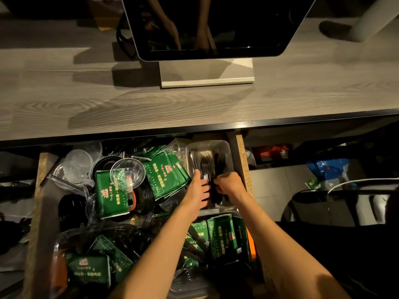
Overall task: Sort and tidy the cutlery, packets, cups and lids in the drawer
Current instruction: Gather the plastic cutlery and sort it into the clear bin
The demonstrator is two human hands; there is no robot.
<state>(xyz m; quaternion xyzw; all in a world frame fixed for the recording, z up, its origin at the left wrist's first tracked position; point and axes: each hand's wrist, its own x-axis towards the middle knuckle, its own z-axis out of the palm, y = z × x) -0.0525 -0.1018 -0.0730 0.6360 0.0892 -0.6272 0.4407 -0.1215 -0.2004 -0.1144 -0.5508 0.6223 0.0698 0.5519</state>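
Note:
The open drawer (pixel 43 190) is full of clutter. At its back right stands a clear plastic tray (pixel 224 147) holding black plastic forks (pixel 204 162) and other black cutlery. Both hands reach into this tray. My left hand (pixel 199 186) lies flat over the cutlery with its fingers stretched forward. My right hand (pixel 227 182) curls its fingers round a bundle of black cutlery (pixel 217 196) beside the left hand. Green packets (pixel 164 175) lie in a heap left of the tray, with more green packets (pixel 220 236) near the front. A clear cup (pixel 127 173) sits on one packet.
Clear lids and cups (pixel 75 162) pile up at the drawer's back left, with black lids (pixel 71 206) below them. A grey wood counter (pixel 86 100) overhangs the drawer and carries a screen on a stand (pixel 207 80). A blue bag (pixel 328 169) lies on the floor at right.

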